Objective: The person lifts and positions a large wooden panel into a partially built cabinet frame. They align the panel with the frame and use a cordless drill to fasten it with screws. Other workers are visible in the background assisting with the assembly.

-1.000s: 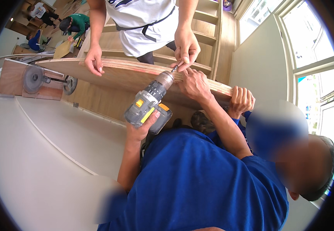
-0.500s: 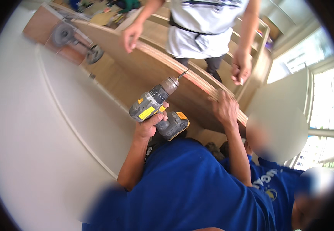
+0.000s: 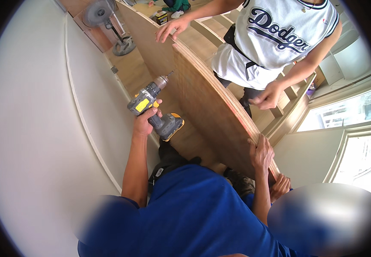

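My left hand (image 3: 142,123) is closed around the handle of a grey and yellow cordless drill (image 3: 143,99). The drill's bit points up and away, towards an upright plywood panel (image 3: 207,105), without touching it. My right hand (image 3: 261,155) grips the panel's top edge near its closer end, thumb on the near face and fingers over the edge. Just behind it, another person's hand (image 3: 281,185) holds the same edge. Across the panel, a person in a white jersey (image 3: 271,47) has one hand (image 3: 172,29) over the top of a farther panel (image 3: 144,36).
A white wall (image 3: 35,128) runs along my left. A standing fan (image 3: 123,46) is at the far left on the wooden floor (image 3: 127,70). Wooden framing (image 3: 294,103) lies behind the person in white, and a window (image 3: 339,109) is at right.
My view has shifted, and the drill now appears lower and further left. My right hand stays on the panel edge. Another person's hand now shows behind it.
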Motion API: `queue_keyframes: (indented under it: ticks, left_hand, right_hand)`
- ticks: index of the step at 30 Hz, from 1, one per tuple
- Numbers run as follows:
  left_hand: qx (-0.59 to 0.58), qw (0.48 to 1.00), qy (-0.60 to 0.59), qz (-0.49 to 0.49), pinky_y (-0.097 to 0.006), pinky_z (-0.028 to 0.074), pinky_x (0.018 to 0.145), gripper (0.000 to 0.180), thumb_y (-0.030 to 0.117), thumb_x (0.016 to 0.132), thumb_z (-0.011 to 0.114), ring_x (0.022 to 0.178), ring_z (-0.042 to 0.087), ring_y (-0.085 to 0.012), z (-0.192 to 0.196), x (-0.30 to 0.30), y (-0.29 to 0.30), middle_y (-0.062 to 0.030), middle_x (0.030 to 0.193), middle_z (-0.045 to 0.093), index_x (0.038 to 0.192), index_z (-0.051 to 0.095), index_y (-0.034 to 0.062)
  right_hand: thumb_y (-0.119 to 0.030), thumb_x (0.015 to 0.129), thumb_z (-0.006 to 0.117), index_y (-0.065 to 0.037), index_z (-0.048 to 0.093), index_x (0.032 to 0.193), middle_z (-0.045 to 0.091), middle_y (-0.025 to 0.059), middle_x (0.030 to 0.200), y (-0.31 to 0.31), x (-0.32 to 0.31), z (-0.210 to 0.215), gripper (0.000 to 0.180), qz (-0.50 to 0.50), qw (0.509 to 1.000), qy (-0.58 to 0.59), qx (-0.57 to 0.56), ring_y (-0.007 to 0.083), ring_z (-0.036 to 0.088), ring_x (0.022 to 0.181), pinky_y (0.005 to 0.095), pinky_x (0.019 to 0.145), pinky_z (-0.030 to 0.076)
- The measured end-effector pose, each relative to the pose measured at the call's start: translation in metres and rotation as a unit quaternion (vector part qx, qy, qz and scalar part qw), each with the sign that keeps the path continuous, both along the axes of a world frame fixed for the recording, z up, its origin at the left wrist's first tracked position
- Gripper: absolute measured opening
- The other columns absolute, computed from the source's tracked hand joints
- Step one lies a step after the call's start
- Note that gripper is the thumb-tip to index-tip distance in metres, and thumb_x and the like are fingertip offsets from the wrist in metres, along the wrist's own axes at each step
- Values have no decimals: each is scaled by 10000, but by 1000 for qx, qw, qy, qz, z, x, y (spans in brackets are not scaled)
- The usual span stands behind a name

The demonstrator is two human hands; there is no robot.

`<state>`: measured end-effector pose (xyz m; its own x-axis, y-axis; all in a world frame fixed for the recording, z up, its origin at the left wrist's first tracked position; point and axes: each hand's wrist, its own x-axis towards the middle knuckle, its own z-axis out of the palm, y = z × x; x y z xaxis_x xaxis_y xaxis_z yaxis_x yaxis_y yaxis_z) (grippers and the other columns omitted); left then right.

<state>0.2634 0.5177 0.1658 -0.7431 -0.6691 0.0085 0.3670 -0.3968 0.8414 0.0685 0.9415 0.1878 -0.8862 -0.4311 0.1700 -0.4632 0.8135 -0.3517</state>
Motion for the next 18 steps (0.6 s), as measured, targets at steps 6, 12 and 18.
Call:
queue_keyframes:
  ticks: [6,12,18]
  left_hand:
    - [9,999,-9,-30,-411,601,784,483,21,882,781,842,703,-247,-4,-2,2,-180,1233,762,1350,662,33]
    - [22,998,-19,-58,-422,599,801,513,16,876,780,853,698,-257,-6,4,1,-183,1249,757,1373,655,47]
    - [41,997,-25,-63,-417,600,809,518,12,880,775,859,696,-252,-12,7,1,-189,1256,751,1381,649,44]
  right_hand:
    - [-375,954,745,-15,655,1322,712,201,1119,33,16,25,523,-17,1000,-12,16,448,688,1043,544,906,518]
    - [-348,941,756,7,656,1330,705,218,1097,30,24,37,536,-20,999,-28,34,452,682,1024,542,880,512]
    - [-330,942,764,12,660,1311,698,229,1062,24,23,27,514,10,1000,5,17,460,682,968,540,828,517]
